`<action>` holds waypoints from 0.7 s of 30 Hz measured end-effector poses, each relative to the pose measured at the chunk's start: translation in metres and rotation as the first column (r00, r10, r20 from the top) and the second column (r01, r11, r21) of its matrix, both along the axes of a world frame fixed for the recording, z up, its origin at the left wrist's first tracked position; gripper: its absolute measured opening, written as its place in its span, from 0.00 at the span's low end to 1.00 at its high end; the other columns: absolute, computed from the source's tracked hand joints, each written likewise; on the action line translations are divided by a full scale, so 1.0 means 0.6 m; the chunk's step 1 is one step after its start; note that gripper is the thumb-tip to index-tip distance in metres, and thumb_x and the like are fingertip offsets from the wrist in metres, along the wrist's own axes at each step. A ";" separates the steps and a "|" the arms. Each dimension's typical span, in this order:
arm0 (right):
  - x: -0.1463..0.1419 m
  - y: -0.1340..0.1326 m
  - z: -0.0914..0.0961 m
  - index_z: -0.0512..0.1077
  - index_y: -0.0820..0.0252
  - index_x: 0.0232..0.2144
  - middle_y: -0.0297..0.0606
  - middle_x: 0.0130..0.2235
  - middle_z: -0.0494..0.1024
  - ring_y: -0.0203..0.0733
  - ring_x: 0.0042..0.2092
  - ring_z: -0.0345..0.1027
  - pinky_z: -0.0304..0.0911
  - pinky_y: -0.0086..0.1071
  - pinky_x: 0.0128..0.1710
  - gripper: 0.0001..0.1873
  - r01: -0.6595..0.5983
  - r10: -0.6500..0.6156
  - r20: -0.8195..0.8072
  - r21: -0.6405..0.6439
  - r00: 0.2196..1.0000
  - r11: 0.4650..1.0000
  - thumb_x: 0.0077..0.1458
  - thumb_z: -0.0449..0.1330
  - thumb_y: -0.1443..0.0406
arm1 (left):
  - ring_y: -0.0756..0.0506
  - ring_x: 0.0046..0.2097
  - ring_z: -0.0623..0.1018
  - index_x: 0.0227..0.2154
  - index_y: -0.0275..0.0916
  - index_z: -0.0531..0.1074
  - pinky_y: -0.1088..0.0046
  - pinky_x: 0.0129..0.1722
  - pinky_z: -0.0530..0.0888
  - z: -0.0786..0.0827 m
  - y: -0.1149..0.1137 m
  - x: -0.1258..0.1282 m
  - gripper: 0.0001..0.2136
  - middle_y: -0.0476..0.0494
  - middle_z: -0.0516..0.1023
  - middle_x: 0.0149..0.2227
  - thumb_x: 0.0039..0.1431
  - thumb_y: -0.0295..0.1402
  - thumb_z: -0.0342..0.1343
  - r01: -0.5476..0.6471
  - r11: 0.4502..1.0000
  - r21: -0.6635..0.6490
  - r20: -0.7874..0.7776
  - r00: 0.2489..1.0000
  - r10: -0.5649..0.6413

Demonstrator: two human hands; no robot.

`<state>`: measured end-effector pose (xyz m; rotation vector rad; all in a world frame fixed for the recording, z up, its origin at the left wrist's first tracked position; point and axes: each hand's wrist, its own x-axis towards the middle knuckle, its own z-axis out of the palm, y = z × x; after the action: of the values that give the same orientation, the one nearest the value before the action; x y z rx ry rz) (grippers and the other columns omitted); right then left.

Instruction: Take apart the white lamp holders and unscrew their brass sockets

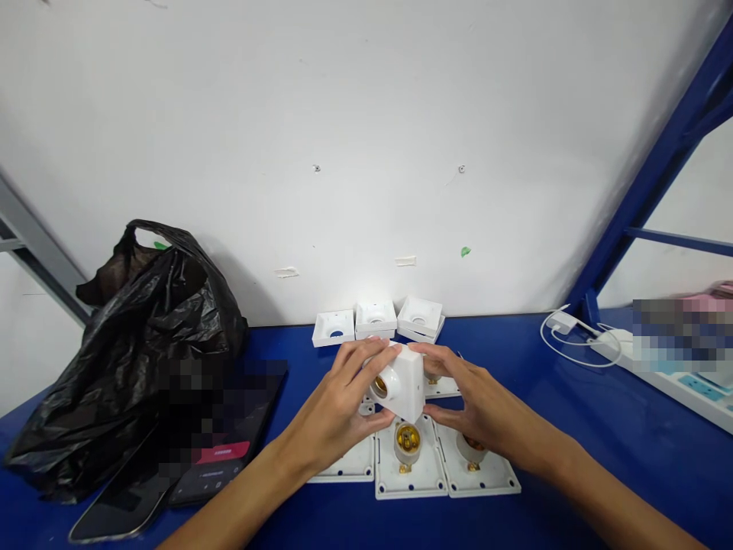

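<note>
A white square lamp holder [404, 386] is held up above the table, tilted so that its round socket faces left and its brass inside shows. My left hand [352, 389] grips it on the socket side, thumb below and fingers on top. On the opposite side my right hand [458, 382] pinches its edge between thumb and fingers. Beneath my hands lie several white base plates; the middle base plate [412, 481] carries a brass-lined socket [408, 441]. Another base plate [486, 477] sits to its right, its socket partly covered by my right hand.
White square covers [375, 317] with round holes lie along the wall, some stacked. At left are a black plastic bag [172, 328] and dark phones [123, 496]. A power strip [676, 374] with a white cable [578, 363] lies at right on the blue table [515, 344].
</note>
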<state>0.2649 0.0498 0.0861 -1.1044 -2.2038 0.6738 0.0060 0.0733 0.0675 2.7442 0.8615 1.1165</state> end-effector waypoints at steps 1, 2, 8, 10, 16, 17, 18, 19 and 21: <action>0.000 0.000 0.000 0.59 0.39 0.71 0.38 0.67 0.75 0.55 0.67 0.71 0.70 0.55 0.66 0.38 0.001 -0.001 0.002 0.009 1.000 1.000 0.64 0.66 0.65 | 0.33 0.65 0.68 0.73 0.52 0.52 0.47 0.62 0.76 0.000 0.001 0.000 0.49 0.40 0.70 0.63 0.55 0.18 0.69 0.002 1.000 0.005 0.003 1.000 -0.002; 0.000 0.000 -0.001 0.58 0.39 0.71 0.37 0.67 0.76 0.55 0.67 0.71 0.70 0.54 0.66 0.39 0.008 -0.008 0.003 0.022 1.000 1.000 0.63 0.67 0.65 | 0.33 0.65 0.68 0.73 0.51 0.53 0.48 0.62 0.76 -0.001 0.002 0.000 0.48 0.40 0.71 0.63 0.55 0.18 0.69 0.003 1.000 0.010 0.007 1.000 -0.003; 0.006 0.003 -0.011 0.58 0.39 0.71 0.39 0.65 0.78 0.54 0.66 0.72 0.70 0.53 0.66 0.41 0.037 -0.037 0.003 0.050 0.999 0.998 0.61 0.68 0.65 | 0.32 0.65 0.69 0.73 0.52 0.54 0.47 0.62 0.75 0.000 0.003 -0.001 0.46 0.39 0.71 0.63 0.56 0.20 0.68 0.002 0.999 0.039 0.027 1.000 -0.003; 0.012 0.006 -0.012 0.57 0.39 0.72 0.40 0.63 0.79 0.54 0.65 0.73 0.71 0.53 0.65 0.41 0.061 -0.062 0.022 0.064 0.998 0.996 0.62 0.67 0.65 | 0.33 0.65 0.70 0.72 0.52 0.55 0.47 0.62 0.75 0.007 0.002 -0.002 0.44 0.39 0.71 0.63 0.56 0.20 0.67 0.013 0.999 0.034 0.043 0.999 -0.014; 0.038 0.024 -0.001 0.58 0.47 0.71 0.46 0.60 0.82 0.59 0.62 0.76 0.74 0.53 0.58 0.42 0.190 -0.190 -0.007 0.107 0.982 0.976 0.59 0.68 0.60 | 0.34 0.63 0.72 0.68 0.50 0.62 0.46 0.64 0.73 0.028 0.000 -0.002 0.38 0.39 0.70 0.63 0.55 0.32 0.70 -0.039 0.985 -0.168 0.313 0.945 0.091; 0.040 0.026 0.002 0.58 0.48 0.71 0.47 0.60 0.82 0.59 0.60 0.78 0.75 0.53 0.56 0.42 0.231 -0.229 -0.026 0.110 0.973 0.967 0.58 0.68 0.58 | 0.33 0.65 0.71 0.68 0.49 0.62 0.46 0.64 0.73 0.029 0.003 -0.002 0.37 0.39 0.70 0.64 0.57 0.35 0.70 -0.048 0.971 -0.233 0.366 0.921 0.133; 0.041 0.028 0.006 0.58 0.49 0.70 0.48 0.59 0.83 0.59 0.57 0.80 0.75 0.52 0.54 0.43 0.273 -0.270 -0.043 0.117 0.962 0.955 0.57 0.69 0.57 | 0.33 0.66 0.70 0.68 0.48 0.62 0.47 0.65 0.73 0.029 0.007 -0.001 0.37 0.38 0.69 0.66 0.58 0.39 0.69 -0.051 0.949 -0.312 0.414 0.892 0.184; 0.041 0.028 0.008 0.58 0.49 0.70 0.47 0.59 0.83 0.58 0.53 0.81 0.76 0.51 0.51 0.43 0.312 -0.307 -0.056 0.126 0.950 0.942 0.56 0.69 0.57 | 0.32 0.67 0.70 0.69 0.47 0.62 0.48 0.66 0.72 0.027 0.013 -0.001 0.35 0.37 0.69 0.67 0.61 0.42 0.67 -0.043 0.915 -0.401 0.453 0.859 0.239; 0.039 0.029 0.011 0.58 0.49 0.69 0.46 0.58 0.84 0.56 0.49 0.81 0.75 0.49 0.47 0.43 0.357 -0.351 -0.070 0.147 0.934 0.922 0.56 0.68 0.56 | 0.33 0.68 0.70 0.67 0.45 0.64 0.50 0.67 0.71 0.021 0.027 -0.003 0.31 0.36 0.70 0.68 0.66 0.48 0.62 -0.002 0.816 -0.578 0.505 0.785 0.360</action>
<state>0.2886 0.0670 0.0924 -1.3454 -1.9122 0.3549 0.0042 0.0894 0.0799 1.7031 1.1386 1.3757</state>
